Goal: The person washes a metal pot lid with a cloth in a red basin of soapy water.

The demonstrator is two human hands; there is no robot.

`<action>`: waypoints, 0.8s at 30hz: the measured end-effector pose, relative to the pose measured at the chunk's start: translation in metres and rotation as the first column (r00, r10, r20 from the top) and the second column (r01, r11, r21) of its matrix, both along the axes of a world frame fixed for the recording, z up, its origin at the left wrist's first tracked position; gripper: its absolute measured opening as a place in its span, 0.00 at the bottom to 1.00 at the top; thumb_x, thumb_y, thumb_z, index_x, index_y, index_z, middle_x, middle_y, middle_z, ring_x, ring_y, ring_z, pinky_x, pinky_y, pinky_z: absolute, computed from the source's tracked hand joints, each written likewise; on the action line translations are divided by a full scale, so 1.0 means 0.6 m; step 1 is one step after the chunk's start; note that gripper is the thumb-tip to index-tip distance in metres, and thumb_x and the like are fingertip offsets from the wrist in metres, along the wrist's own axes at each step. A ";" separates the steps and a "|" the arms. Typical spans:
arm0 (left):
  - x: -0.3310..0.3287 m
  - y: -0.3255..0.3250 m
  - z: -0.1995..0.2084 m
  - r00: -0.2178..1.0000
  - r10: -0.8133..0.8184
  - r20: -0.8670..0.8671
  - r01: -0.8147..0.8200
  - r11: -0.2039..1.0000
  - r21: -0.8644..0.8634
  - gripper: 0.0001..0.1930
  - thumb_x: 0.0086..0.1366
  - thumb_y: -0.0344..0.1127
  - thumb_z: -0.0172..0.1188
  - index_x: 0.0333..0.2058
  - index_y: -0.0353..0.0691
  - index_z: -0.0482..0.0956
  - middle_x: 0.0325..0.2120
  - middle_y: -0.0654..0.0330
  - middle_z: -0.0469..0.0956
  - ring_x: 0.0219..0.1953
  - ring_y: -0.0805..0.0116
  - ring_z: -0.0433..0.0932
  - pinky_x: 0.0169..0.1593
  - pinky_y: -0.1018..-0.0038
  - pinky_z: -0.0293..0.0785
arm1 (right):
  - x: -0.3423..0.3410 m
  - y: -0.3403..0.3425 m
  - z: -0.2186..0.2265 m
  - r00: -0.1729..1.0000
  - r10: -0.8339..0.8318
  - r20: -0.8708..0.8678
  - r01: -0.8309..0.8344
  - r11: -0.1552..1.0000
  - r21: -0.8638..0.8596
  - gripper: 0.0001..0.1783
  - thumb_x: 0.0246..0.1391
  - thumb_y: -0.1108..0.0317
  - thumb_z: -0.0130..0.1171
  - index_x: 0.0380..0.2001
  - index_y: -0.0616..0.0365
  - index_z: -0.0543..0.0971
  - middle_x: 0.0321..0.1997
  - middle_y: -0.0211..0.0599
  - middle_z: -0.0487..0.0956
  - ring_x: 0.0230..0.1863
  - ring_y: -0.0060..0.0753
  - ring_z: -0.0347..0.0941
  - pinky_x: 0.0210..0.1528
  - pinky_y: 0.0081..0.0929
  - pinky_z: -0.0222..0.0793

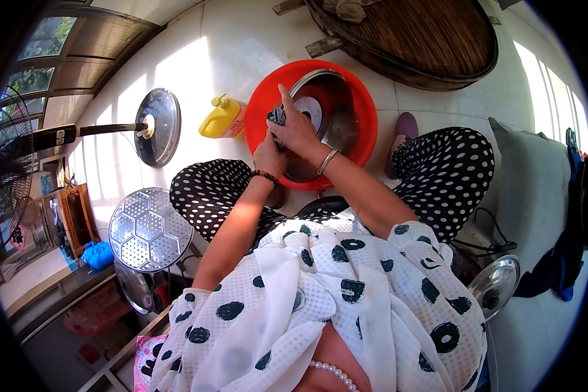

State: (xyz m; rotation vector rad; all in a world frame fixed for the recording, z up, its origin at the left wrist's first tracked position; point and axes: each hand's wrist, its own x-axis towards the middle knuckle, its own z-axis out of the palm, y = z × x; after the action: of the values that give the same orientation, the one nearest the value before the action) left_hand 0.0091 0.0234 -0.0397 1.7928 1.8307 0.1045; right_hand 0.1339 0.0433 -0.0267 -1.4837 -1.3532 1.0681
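Observation:
Both of my hands are over a red basin [367,130] on the floor between my legs. My left hand [268,157] is closed around the lower part of a bunched dark grey cloth [277,117]. Just above it, my right hand [298,132] wraps the same cloth, its index finger stretched upward. Much of the cloth is hidden by my fingers. Inside the basin a round stainless steel pot [338,98] rests tilted, its shiny rim against the far side. My hands and forearms cover part of it.
Left of the basin stands a yellow jug [222,119]. Farther left are a standing fan's round base [160,127] and a perforated metal steamer plate [150,228]. A large wooden tub [411,39] lies at the far right. A metal lid [494,286] sits near my right side.

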 end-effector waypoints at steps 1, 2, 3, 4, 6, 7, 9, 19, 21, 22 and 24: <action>0.003 -0.004 0.006 1.000 -0.016 0.009 0.016 0.999 0.049 0.31 0.53 0.34 0.57 0.58 0.41 0.61 0.36 0.44 0.77 0.38 0.44 0.76 0.44 0.55 0.71 | 0.007 0.016 -0.012 0.997 -0.043 -0.057 0.044 0.999 0.012 0.47 0.48 0.56 0.58 0.66 0.53 0.45 0.41 0.56 0.76 0.41 0.50 0.75 0.44 0.39 0.68; 0.008 -0.013 0.012 0.999 -0.033 0.017 0.031 0.995 0.098 0.31 0.53 0.33 0.56 0.58 0.42 0.61 0.35 0.44 0.78 0.38 0.44 0.76 0.44 0.55 0.71 | 0.016 0.034 -0.023 0.990 -0.085 -0.114 0.088 0.996 0.022 0.47 0.50 0.56 0.58 0.66 0.56 0.45 0.42 0.55 0.75 0.41 0.49 0.75 0.44 0.38 0.68; 0.009 -0.024 0.016 0.999 -0.048 0.024 0.044 0.989 0.144 0.31 0.53 0.33 0.56 0.58 0.43 0.61 0.35 0.44 0.78 0.38 0.44 0.76 0.44 0.55 0.71 | 0.028 0.055 -0.034 0.972 -0.155 -0.176 0.161 0.987 0.019 0.46 0.51 0.55 0.58 0.66 0.58 0.45 0.43 0.55 0.75 0.41 0.49 0.75 0.45 0.38 0.68; 0.008 -0.032 0.014 0.998 -0.032 0.051 0.023 0.987 0.162 0.34 0.50 0.29 0.56 0.59 0.46 0.61 0.38 0.45 0.77 0.40 0.44 0.75 0.46 0.56 0.71 | 0.046 0.079 -0.045 0.943 -0.224 -0.245 0.234 0.972 0.012 0.46 0.52 0.54 0.58 0.65 0.59 0.45 0.44 0.54 0.75 0.41 0.49 0.74 0.46 0.37 0.67; -0.002 -0.048 -0.001 0.993 -0.062 0.102 0.031 0.958 0.286 0.36 0.48 0.28 0.56 0.60 0.47 0.60 0.40 0.46 0.76 0.42 0.44 0.74 0.48 0.57 0.70 | 0.082 0.102 -0.061 0.906 -0.365 -0.216 0.366 0.930 -0.037 0.46 0.53 0.53 0.58 0.65 0.61 0.45 0.47 0.54 0.74 0.45 0.48 0.73 0.49 0.36 0.66; 0.000 -0.051 -0.003 0.988 -0.082 0.132 0.032 0.938 0.346 0.37 0.47 0.27 0.56 0.60 0.48 0.60 0.41 0.46 0.76 0.43 0.45 0.74 0.48 0.58 0.70 | 0.101 0.106 -0.070 0.893 -0.435 -0.116 0.430 0.900 -0.065 0.47 0.53 0.53 0.58 0.65 0.62 0.45 0.49 0.55 0.74 0.48 0.47 0.72 0.51 0.36 0.65; -0.005 -0.046 -0.002 0.987 0.008 0.163 -0.048 0.969 0.243 0.39 0.45 0.26 0.57 0.60 0.46 0.60 0.44 0.46 0.74 0.45 0.44 0.72 0.51 0.59 0.68 | 0.128 0.094 -0.105 0.900 -0.434 0.042 0.436 0.895 -0.090 0.44 0.52 0.55 0.58 0.64 0.58 0.48 0.54 0.57 0.69 0.55 0.52 0.67 0.57 0.39 0.60; -0.061 -0.044 -0.078 0.781 0.410 0.471 -0.404 0.907 -0.119 0.33 0.50 0.25 0.52 0.58 0.41 0.60 0.44 0.49 0.74 0.46 0.54 0.75 0.48 0.66 0.72 | 0.139 -0.093 -0.372 0.629 0.302 0.716 0.024 0.913 -0.407 0.29 0.43 0.69 0.60 0.53 0.54 0.69 0.58 0.55 0.65 0.55 0.54 0.67 0.60 0.39 0.59; -0.070 -0.050 -0.101 0.734 0.495 0.466 -0.458 0.866 -0.199 0.33 0.51 0.21 0.50 0.59 0.43 0.58 0.44 0.53 0.73 0.43 0.61 0.76 0.41 0.69 0.78 | 0.151 -0.077 -0.359 0.722 0.494 0.484 -0.098 0.766 -0.636 0.26 0.41 0.69 0.60 0.49 0.56 0.73 0.57 0.56 0.67 0.54 0.53 0.68 0.58 0.38 0.61; -0.080 -0.048 -0.118 0.711 0.481 0.514 -0.446 0.873 -0.199 0.34 0.51 0.21 0.50 0.59 0.43 0.57 0.44 0.52 0.72 0.43 0.58 0.76 0.38 0.67 0.80 | 0.157 -0.062 -0.352 0.805 0.454 0.382 -0.095 0.735 -0.672 0.26 0.40 0.69 0.59 0.48 0.56 0.74 0.56 0.56 0.67 0.54 0.53 0.68 0.57 0.37 0.62; -0.097 -0.040 -0.146 0.688 0.487 0.538 -0.435 0.870 -0.231 0.32 0.51 0.21 0.50 0.58 0.44 0.58 0.44 0.52 0.72 0.43 0.58 0.76 0.39 0.67 0.80 | 0.165 -0.030 -0.337 0.928 0.331 0.170 -0.103 0.668 -0.737 0.25 0.39 0.69 0.58 0.47 0.55 0.75 0.55 0.57 0.69 0.53 0.52 0.69 0.54 0.36 0.65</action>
State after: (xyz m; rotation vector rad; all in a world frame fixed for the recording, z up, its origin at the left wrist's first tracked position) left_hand -0.0489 -0.0007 -0.1275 1.0188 1.7292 0.6869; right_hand 0.2330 0.0254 -0.2287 -2.1569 -1.4087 1.7342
